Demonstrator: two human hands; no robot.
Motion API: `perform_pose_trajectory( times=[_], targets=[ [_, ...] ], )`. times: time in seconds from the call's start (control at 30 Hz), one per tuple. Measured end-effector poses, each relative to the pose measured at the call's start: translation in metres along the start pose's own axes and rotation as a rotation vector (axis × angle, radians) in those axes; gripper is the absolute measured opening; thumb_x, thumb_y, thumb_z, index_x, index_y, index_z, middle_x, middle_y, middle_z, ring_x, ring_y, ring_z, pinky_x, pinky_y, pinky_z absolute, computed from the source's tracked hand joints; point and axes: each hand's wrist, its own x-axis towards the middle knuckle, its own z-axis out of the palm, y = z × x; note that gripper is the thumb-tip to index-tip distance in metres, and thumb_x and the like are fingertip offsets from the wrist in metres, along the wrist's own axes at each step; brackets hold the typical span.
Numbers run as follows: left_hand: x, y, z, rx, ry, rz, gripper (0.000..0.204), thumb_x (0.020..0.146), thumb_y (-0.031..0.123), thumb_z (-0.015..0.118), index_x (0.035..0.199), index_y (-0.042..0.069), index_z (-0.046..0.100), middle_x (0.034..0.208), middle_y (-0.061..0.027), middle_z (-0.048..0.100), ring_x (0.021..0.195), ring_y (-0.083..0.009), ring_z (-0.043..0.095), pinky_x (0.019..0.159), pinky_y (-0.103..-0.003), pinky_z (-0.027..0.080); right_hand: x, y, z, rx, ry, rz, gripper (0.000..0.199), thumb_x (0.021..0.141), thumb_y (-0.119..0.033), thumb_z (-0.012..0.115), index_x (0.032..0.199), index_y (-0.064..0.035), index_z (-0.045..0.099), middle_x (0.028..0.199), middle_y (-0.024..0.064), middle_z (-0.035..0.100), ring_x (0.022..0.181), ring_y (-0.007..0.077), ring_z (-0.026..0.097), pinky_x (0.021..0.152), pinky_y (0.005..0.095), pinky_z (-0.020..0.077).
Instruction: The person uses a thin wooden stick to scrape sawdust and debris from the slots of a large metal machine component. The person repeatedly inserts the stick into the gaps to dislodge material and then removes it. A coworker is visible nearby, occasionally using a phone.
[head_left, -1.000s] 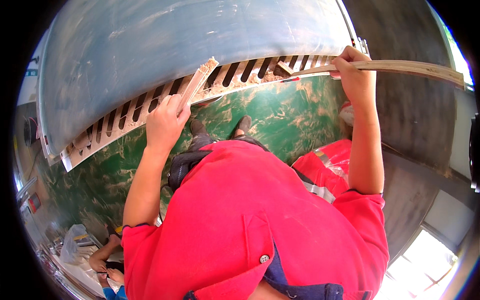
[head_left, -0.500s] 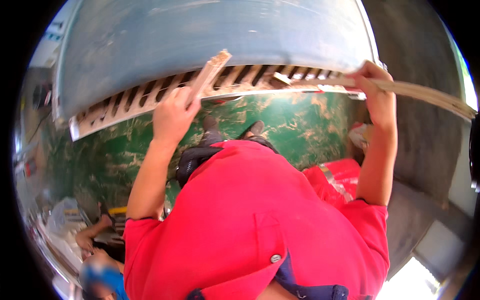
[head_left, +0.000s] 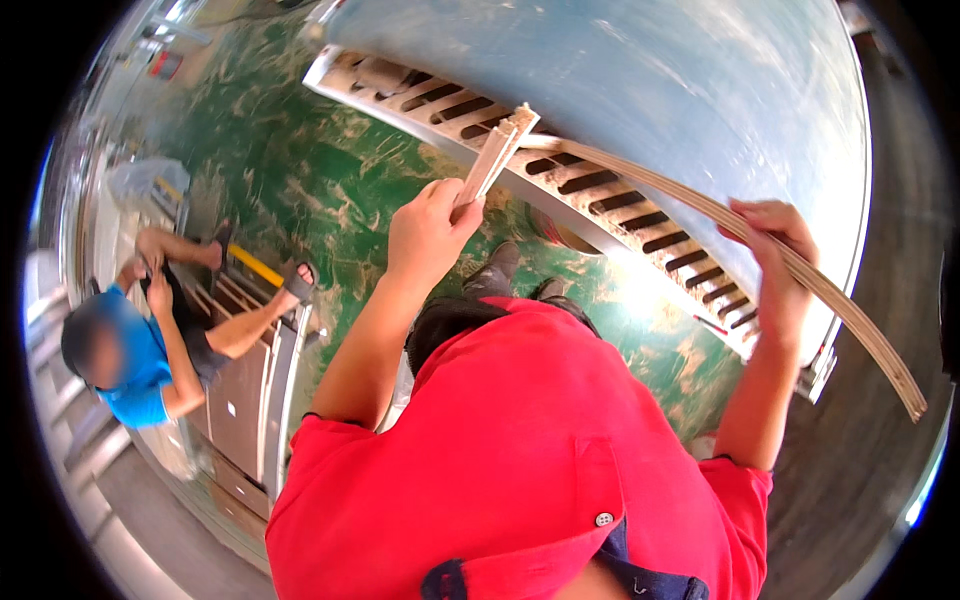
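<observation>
My left hand (head_left: 430,232) is closed around a short bundle of wooden strips (head_left: 492,160), whose rough, splintered ends point up and away from me. Farther right, my right hand (head_left: 782,262) grips long, thin wooden strips (head_left: 665,185). These run from beside the short bundle, over the slotted edge of the machine table, and out past my right hand, where their free end (head_left: 905,390) hangs beyond the table. The fisheye view makes them look curved. My right fingertips are partly hidden behind the strips.
Ahead is a blue-grey machine table (head_left: 650,70) with a slotted, dusty edge (head_left: 620,207). Wood shavings litter the green floor (head_left: 260,170). At the left a person in blue (head_left: 150,375) sits on stacked boards (head_left: 238,415), legs reaching toward me.
My view has turned left, so the table now slants down to the right and the seated person shows more fully. The long strips now slope downward to the right; both hands keep their hold.
</observation>
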Motion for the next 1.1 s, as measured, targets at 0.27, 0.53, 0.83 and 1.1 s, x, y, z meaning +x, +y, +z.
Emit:
perform_pose_trajectory(
  times=[0.27,0.53,0.83,1.1],
  targets=[
    [-0.070,-0.019,-0.031,-0.034,0.191,-0.303,0.019,0.084,0.020,0.068,0.091,0.003,0.061,0.079,-0.0121,0.063,0.062,-0.0250,0.064,0.056,-0.034,0.049,0.100,0.064,0.136,-0.071,-0.294,-0.322,0.007,0.086,0.001,0.060,0.094,0.0003,0.060,0.103,0.0126,0.067,0.094,0.0192,0.063,0.083,0.0287,0.0496],
    [-0.098,-0.012,-0.028,-0.008,0.227,-0.393,0.019,0.084,0.017,0.068,0.086,0.001,0.058,0.074,-0.0122,0.060,0.060,-0.0246,0.060,0.053,-0.035,0.044,0.094,0.069,0.077,-0.102,-0.479,-0.162,0.005,0.088,0.006,0.056,0.091,0.0027,0.058,0.108,0.0152,0.065,0.104,0.0194,0.060,0.091,0.0296,0.0468],
    [-0.082,0.010,0.013,0.066,0.141,-0.313,0.024,0.083,0.024,0.069,0.087,0.002,0.059,0.069,-0.0124,0.057,0.057,-0.0281,0.056,0.053,-0.038,0.042,-0.022,0.046,-0.124,-0.123,-0.374,0.099,0.010,0.083,0.013,0.057,0.082,0.0027,0.059,0.101,0.0161,0.064,0.106,0.0260,0.061,0.092,0.0322,0.0477],
    [-0.089,0.045,0.050,0.032,0.065,-0.302,0.026,0.084,0.025,0.069,0.091,0.001,0.061,0.069,-0.0125,0.057,0.055,-0.0232,0.052,0.053,-0.035,0.041,-0.135,0.038,-0.252,-0.121,-0.124,0.222,0.019,0.078,0.019,0.052,0.082,0.0020,0.060,0.098,0.0148,0.064,0.105,0.0263,0.062,0.093,0.0326,0.0480]
  ],
)
